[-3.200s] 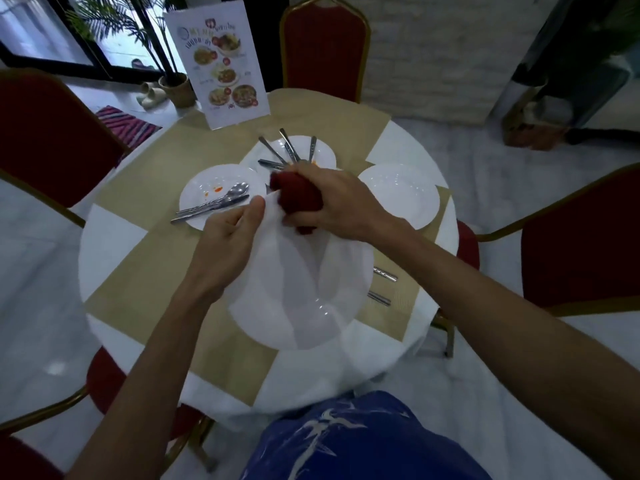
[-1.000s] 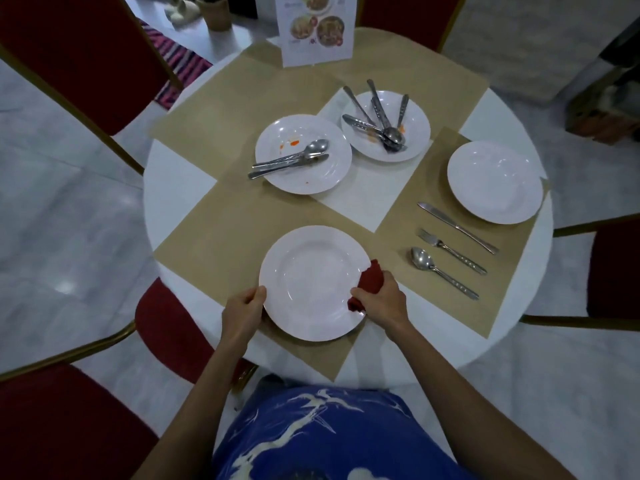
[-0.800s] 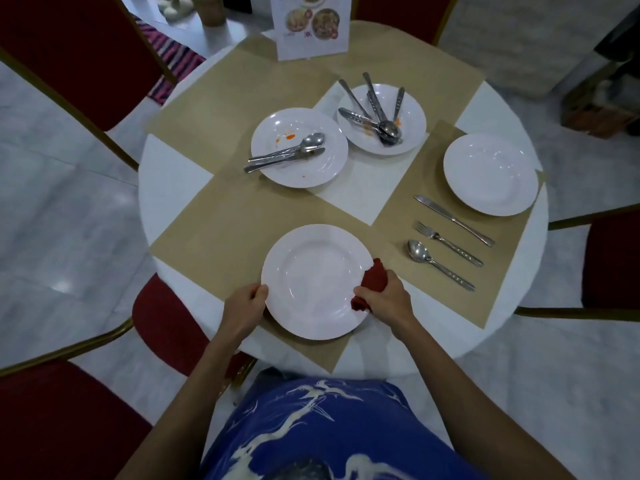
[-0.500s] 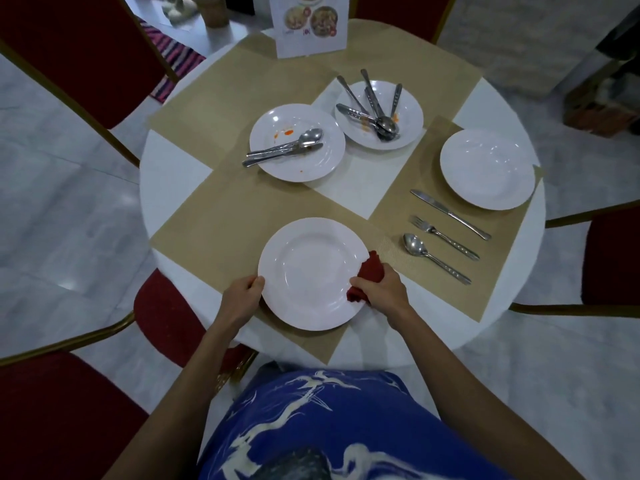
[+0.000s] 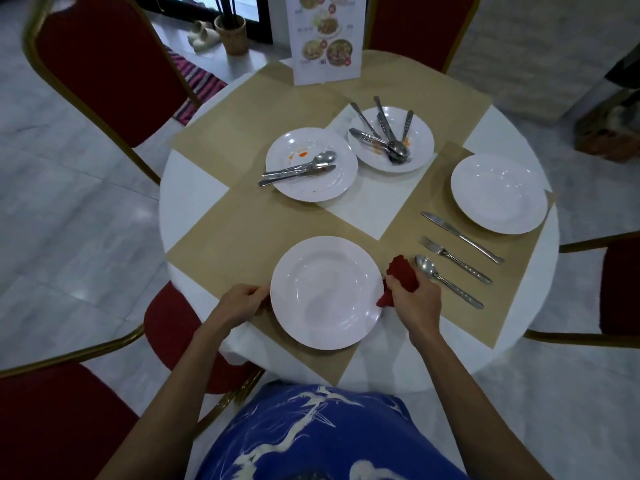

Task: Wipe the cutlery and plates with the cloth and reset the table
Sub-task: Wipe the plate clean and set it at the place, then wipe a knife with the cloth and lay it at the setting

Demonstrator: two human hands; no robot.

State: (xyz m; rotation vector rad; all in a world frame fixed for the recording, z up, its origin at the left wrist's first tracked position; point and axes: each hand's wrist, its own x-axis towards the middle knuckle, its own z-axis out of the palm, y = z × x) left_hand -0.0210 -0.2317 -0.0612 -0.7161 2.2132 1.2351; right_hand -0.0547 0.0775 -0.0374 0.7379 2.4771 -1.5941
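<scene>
Head camera, looking down on the round table [image 5: 187,188]: your left hand [image 5: 239,304] is at the left rim of the near plate [image 5: 325,292], fingers curled against its edge and holding it. Your right hand [image 5: 414,303] is closed around the red cloth [image 5: 403,273], which is bunched up and pressed to that plate's right rim. The near plate lies flat on a tan placemat [image 5: 225,237] at the table's front edge, and its face looks clean.

Just beside the cloth, toward the right edge, a spoon [image 5: 450,284], a fork [image 5: 457,260] and a knife [image 5: 462,238] lie side by side without touching, handles pointing to the front right. Beyond the knife, at the right edge, sits the right plate [image 5: 498,194], with nothing on it.

Near the table's middle, the stained plate [image 5: 325,185] shows red smears and carries used cutlery [image 5: 298,169] laid across it, the handles reaching over its left rim. Close behind it to the right, the far plate [image 5: 420,133] holds a heap of cutlery [image 5: 389,142] fanned toward the far edge; you cannot tell whether the two rims touch. A menu card [image 5: 327,36] stands upright at the far edge. A red chair [image 5: 104,64] stands off the far left side.
</scene>
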